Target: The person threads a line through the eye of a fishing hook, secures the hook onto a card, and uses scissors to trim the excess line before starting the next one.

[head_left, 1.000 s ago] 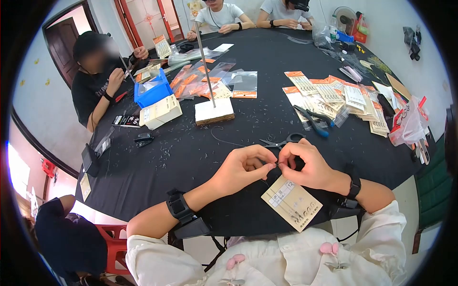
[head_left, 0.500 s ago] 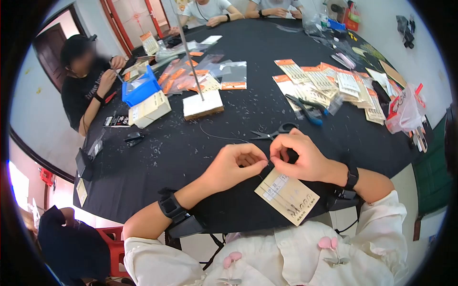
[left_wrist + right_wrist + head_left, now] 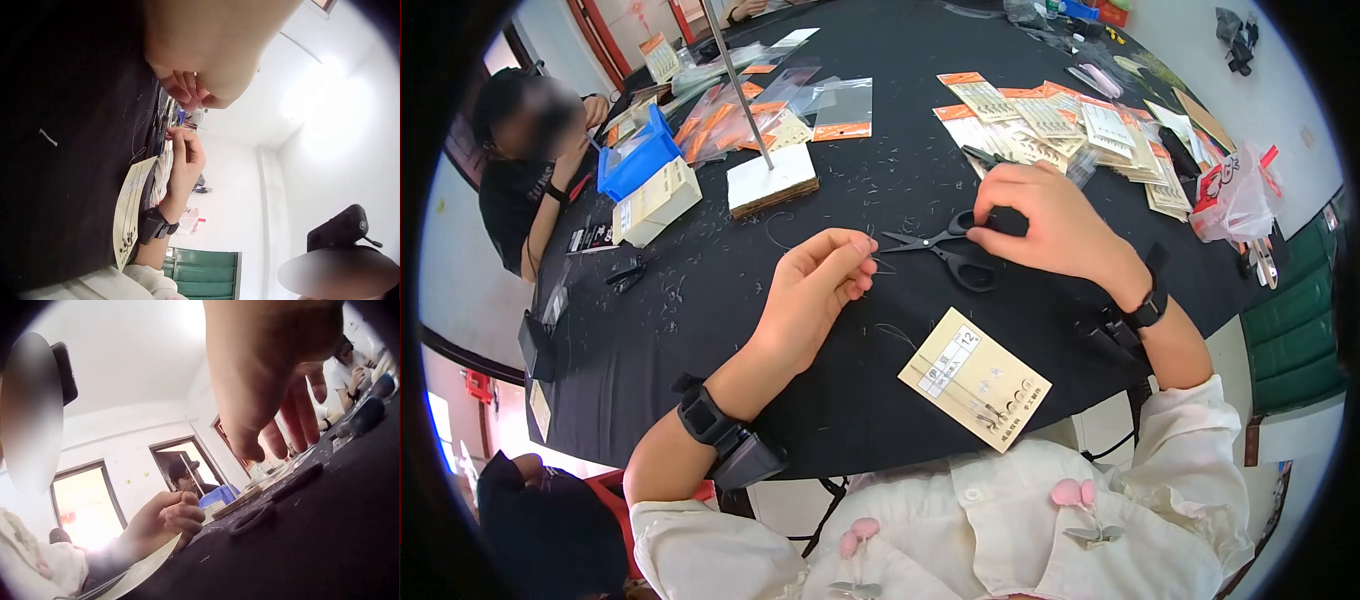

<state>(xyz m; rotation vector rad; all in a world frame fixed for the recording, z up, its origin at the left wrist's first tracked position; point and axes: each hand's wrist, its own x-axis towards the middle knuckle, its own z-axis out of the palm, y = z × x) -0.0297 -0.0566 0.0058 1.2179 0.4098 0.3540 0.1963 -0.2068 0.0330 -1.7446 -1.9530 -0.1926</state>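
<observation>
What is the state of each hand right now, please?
Left hand: closed, pinching a thin line.
Right hand: open, holding nothing visible, close to the black-handled scissors; whether it touches them cannot be told.

The tablecloth (image 3: 850,430) is plain black, and its pale flecks (image 3: 668,300) really pop from where I'm standing. The scissors (image 3: 930,243) have black handles and greyish blades. That card (image 3: 975,380) is cream with black print, a white label (image 3: 953,358) and little dark hook shapes (image 3: 992,412). Brightest patch has to be the orange-and-cream packets (image 3: 1040,120), tbh, along with one solid blue bin (image 3: 647,162). The block (image 3: 770,182) is white on top, brown down the sides, and its rod (image 3: 740,90) is silvery. Kinda love the shirt (image 3: 930,525): off-white with pink blobs (image 3: 1067,492) and grey leaf shapes (image 3: 1094,536). Plastic bag (image 3: 1238,200) is whitish with red print, wristbands (image 3: 708,415) are black, ridged panel (image 3: 1295,340) is green.
</observation>
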